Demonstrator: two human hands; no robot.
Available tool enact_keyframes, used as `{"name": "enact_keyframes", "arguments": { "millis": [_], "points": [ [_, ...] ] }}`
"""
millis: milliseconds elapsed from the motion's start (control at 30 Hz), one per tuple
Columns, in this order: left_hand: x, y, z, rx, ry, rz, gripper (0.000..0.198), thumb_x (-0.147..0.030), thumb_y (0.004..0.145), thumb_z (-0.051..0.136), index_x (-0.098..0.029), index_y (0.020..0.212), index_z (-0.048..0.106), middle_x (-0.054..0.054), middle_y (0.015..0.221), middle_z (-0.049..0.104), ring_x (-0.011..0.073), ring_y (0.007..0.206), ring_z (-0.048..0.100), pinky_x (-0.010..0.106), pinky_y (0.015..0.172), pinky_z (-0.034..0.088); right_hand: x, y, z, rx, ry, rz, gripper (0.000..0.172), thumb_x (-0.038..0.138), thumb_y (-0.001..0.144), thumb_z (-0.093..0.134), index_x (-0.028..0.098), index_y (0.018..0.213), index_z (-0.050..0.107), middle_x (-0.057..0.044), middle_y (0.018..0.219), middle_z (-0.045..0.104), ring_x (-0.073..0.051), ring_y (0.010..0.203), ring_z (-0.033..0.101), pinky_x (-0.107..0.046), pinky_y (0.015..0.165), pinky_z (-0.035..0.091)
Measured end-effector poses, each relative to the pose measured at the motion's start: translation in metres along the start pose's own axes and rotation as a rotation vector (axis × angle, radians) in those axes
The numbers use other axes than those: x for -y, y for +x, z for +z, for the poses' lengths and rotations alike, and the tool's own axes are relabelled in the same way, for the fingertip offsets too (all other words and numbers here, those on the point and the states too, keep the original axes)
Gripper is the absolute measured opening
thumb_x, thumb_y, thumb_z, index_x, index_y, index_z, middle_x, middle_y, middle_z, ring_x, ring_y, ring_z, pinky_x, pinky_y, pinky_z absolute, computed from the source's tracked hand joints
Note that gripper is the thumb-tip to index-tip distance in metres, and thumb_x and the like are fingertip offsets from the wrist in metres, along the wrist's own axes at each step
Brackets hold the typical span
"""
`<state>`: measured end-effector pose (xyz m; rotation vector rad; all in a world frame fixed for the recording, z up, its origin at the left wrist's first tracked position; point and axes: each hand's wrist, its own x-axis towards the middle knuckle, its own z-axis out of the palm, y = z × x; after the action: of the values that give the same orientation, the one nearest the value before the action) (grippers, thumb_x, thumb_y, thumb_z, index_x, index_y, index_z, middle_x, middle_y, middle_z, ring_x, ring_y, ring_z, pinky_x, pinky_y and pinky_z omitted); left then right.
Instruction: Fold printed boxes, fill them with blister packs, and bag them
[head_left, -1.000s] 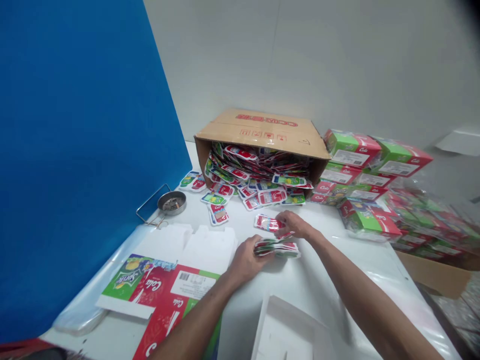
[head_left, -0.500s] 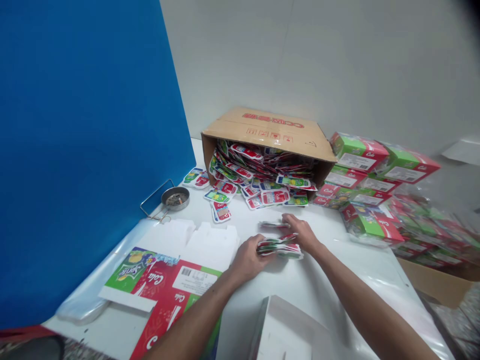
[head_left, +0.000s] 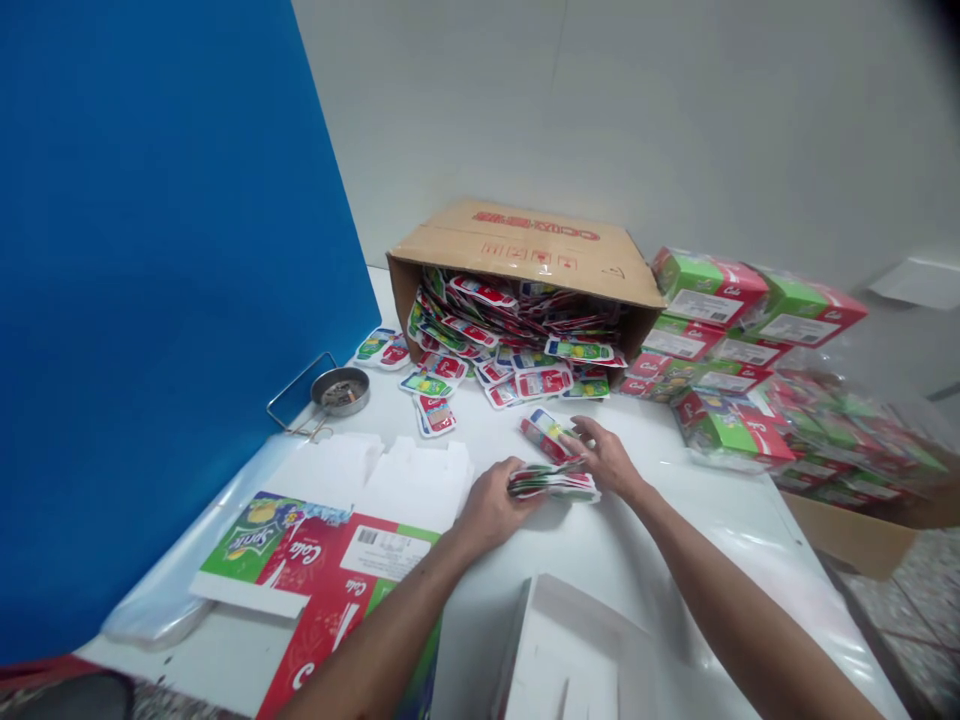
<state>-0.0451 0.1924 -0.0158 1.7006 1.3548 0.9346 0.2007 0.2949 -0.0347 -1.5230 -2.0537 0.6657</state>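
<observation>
From your head view, your left hand (head_left: 491, 508) lies on a low stack of cola packets (head_left: 553, 486), fingers pressed together over its end. Your right hand (head_left: 606, 460) has its fingers slightly spread, tips against a tilted packet (head_left: 545, 436) just above the stack. Open white table (head_left: 675, 530) lies to your right, a tipped cardboard box (head_left: 517, 240) lies beyond, and a flat printed carton blank (head_left: 322, 560) has its edge near your left wrist

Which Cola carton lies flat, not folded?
The red-and-green cardboard blank printed Cola and Sprite, by the left hand; the others are folded boxes stacked in plastic at right.
</observation>
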Motion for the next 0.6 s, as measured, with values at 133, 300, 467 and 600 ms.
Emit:
{"name": "enact_keyframes", "arguments": {
  "millis": [133,300,467,600],
  "points": [
    [-0.001,0.0,0.0,0.008,-0.011,-0.007,0.028,-0.046,0.083,0.072,-0.021,0.089,0.062,0.003,0.083,0.07,0.0195,0.078,0.065,0.027,0.07,0.048,0.001,-0.004,0.002,0.03,-0.107,-0.065,0.045,0.06,0.094,0.055,0.025,0.117,0.072,-0.012,0.132,0.064,-0.03,0.115,0.065,-0.045,0.101,0.05],
    [0.0,0.0,0.002,0.014,-0.02,-0.037,0.027,-0.044,0.082,0.073,-0.021,0.088,0.06,0.002,0.082,0.07,0.0186,0.074,0.064,0.026,0.067,0.048,0.001,0.0,0.001,0.122,-0.222,-0.139,0.04,0.055,0.093,0.06,0.028,0.12,0.073,-0.011,0.15,0.051,-0.033,0.13,0.056,-0.048,0.103,0.052],
    [-0.001,0.0,0.001,0.012,-0.04,-0.032,0.029,-0.046,0.082,0.073,-0.02,0.09,0.062,0.004,0.083,0.07,0.0195,0.076,0.065,0.027,0.067,0.049,-0.016,0.001,-0.007,0.265,-0.326,-0.527,0.043,0.035,0.097,0.053,0.027,0.139,0.063,-0.008,0.155,0.049,-0.034,0.147,0.037,-0.055,0.117,0.037],
    [-0.003,0.0,-0.001,0.026,-0.029,-0.036,0.028,-0.046,0.082,0.072,-0.02,0.089,0.062,0.003,0.083,0.07,0.019,0.076,0.064,0.027,0.067,0.049,-0.02,-0.001,-0.014,0.361,-0.352,-0.725,0.057,0.034,0.093,0.058,0.027,0.149,0.052,-0.008,0.155,0.05,-0.032,0.148,0.036,-0.057,0.124,0.023]
  ]
}}
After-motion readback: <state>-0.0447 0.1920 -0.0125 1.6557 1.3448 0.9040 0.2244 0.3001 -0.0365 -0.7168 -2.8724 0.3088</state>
